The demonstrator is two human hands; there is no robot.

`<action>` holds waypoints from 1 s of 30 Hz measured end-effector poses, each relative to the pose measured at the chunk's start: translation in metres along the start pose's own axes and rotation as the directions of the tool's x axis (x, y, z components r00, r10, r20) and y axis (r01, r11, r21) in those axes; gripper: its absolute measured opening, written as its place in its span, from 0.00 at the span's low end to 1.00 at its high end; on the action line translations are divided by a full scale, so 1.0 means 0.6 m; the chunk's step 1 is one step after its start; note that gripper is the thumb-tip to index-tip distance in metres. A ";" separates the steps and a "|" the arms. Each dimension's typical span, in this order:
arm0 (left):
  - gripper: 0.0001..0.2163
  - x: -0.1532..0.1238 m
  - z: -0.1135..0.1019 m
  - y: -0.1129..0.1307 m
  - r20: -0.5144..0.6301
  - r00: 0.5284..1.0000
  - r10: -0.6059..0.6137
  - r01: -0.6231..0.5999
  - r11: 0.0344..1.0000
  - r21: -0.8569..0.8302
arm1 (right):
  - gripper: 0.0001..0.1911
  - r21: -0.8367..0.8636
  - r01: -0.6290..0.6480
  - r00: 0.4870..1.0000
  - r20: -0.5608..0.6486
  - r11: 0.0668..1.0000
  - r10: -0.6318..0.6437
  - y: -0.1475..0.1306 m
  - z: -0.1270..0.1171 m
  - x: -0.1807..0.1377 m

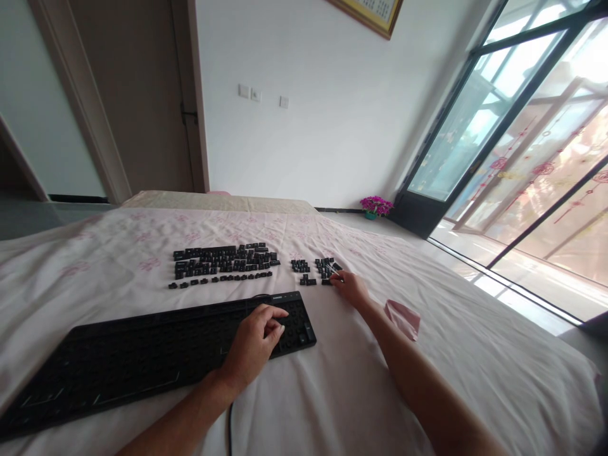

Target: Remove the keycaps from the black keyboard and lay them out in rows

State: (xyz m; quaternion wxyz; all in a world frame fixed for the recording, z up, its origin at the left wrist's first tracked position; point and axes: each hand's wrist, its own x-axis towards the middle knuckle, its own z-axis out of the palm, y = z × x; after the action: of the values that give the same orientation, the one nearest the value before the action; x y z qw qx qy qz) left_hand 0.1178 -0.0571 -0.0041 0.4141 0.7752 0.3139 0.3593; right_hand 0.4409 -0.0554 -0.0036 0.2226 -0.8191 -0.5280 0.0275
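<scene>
A black keyboard [142, 354] with its keycaps removed lies on a pink-flowered sheet. My left hand [254, 345] rests on its right end, fingers curled against the frame. Beyond it, several black keycaps [223, 261] are laid out in rows. A smaller group of keycaps [316, 271] sits to their right. My right hand [349, 286] reaches to that small group, fingers pinched on a thin wire tool [334, 271] that points into the caps.
A pink cloth [403, 318] lies on the sheet by my right forearm. The keyboard's cable [230, 424] runs toward me. A flower pot [375, 206] stands on the floor by the glass doors at right; a wooden door is at back left.
</scene>
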 end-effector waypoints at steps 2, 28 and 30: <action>0.10 0.000 0.000 0.000 -0.003 1.000 -0.003 0.003 1.000 -0.003 | 0.10 0.008 0.003 1.000 -0.010 1.000 -0.003 -0.001 -0.002 -0.002; 0.10 -0.005 -0.002 0.009 0.026 0.998 0.061 -0.062 0.996 0.066 | 0.06 0.682 0.035 0.867 0.343 0.731 -0.362 -0.171 -0.062 -0.190; 0.10 -0.005 -0.002 0.009 0.029 0.998 0.063 -0.065 0.996 0.069 | 0.05 0.670 0.063 0.861 0.338 0.739 -0.380 -0.173 -0.064 -0.190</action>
State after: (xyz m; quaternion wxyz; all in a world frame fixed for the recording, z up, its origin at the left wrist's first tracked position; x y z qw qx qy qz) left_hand 0.1162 -0.0614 0.0002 0.3792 0.8036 0.2957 0.3508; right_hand 0.3125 -0.1325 0.0500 0.3593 -0.5929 -0.6197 0.3680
